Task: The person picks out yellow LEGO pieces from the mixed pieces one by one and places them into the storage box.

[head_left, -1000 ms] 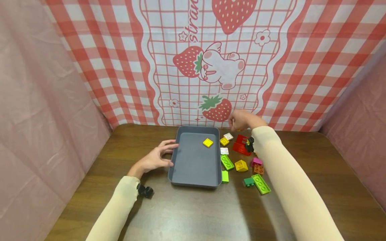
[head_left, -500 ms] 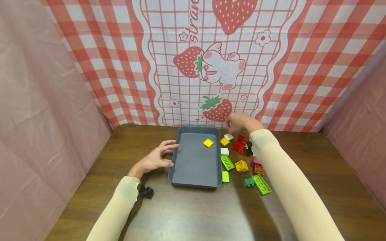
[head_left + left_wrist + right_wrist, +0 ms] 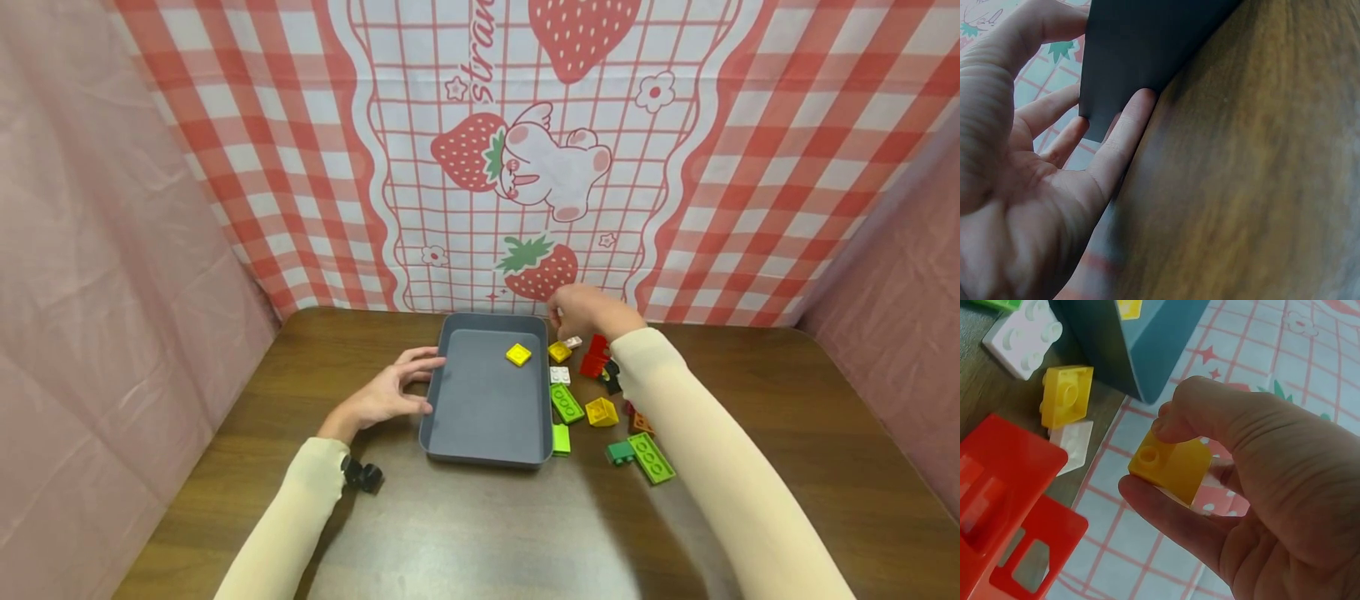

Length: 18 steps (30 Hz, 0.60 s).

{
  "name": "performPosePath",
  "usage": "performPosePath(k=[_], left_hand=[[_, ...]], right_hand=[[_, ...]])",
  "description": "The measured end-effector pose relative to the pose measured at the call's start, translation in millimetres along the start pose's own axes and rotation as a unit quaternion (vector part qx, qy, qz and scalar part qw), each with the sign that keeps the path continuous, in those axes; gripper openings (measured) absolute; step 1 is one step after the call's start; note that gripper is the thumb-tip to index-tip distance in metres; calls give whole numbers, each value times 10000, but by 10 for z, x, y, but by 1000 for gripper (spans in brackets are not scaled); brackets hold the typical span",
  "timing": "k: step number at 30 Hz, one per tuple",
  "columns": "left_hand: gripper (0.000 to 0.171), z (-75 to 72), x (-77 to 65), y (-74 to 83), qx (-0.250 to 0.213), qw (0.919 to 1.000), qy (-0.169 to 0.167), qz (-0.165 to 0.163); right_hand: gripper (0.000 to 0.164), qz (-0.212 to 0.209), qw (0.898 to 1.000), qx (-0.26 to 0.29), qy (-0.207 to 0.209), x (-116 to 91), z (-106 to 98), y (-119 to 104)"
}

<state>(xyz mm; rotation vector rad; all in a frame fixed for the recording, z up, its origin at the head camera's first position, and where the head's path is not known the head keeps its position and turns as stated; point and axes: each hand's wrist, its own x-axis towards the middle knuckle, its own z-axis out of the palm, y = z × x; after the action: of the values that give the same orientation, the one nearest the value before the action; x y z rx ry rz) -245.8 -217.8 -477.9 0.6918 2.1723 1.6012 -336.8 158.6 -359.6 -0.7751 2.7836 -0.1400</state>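
Observation:
My right hand (image 3: 581,312) is above the table's back edge, at the tray's far right corner. Between thumb and fingers it pinches a yellow toy building brick (image 3: 1169,464) with a stud and a curved side, seen in the right wrist view. My left hand (image 3: 382,388) rests at the left wall of the grey tray (image 3: 487,461). Its fingers are spread and touch the outer wall, as the left wrist view shows. One flat yellow brick (image 3: 518,355) lies inside the tray, toward its back right.
Right of the tray lie a yellow brick (image 3: 559,352), white bricks (image 3: 559,376), light green plates (image 3: 651,457), a yellow sloped brick (image 3: 602,412), a dark green brick (image 3: 620,452) and a red piece with an opening (image 3: 1004,494). A checked cloth (image 3: 465,233) hangs behind the table.
My right hand has moved left and slightly down, from behind the red piece toward the tray's far right corner. The left hand and tray have not moved.

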Motion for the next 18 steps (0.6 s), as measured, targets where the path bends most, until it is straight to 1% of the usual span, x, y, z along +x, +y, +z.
performPosePath(k=[6,7,10,13,14,17,18], left_hand=[[80,0,3,-3,9,10000,-8,38],[80,0,4,-5,5,10000,-10,44],[80,-1,4,-10,1,10000,-14,51],[80,-1,5,-15,-23,10000,-6,44],[80,-1,7,-17,-25,10000,-2,41],[80,2,10,-22,-46,10000,0,34],[80,3,10,-23,-47,10000,-1,34]], right_hand=[[16,-129,9999,35,-54,15,-36,-78],[17,-255,9996,80,-31,98,19,23],[18,-298,9995,-24,-51,104,6,-25],[15,-259,9995,-126,-93,113,5,-76],[13,-121,9996,-206,-142,34,-55,-209],[12,-44,9996,-221,-177,52,-34,-244],[13,-165,9996,-199,-108,102,14,-173]])
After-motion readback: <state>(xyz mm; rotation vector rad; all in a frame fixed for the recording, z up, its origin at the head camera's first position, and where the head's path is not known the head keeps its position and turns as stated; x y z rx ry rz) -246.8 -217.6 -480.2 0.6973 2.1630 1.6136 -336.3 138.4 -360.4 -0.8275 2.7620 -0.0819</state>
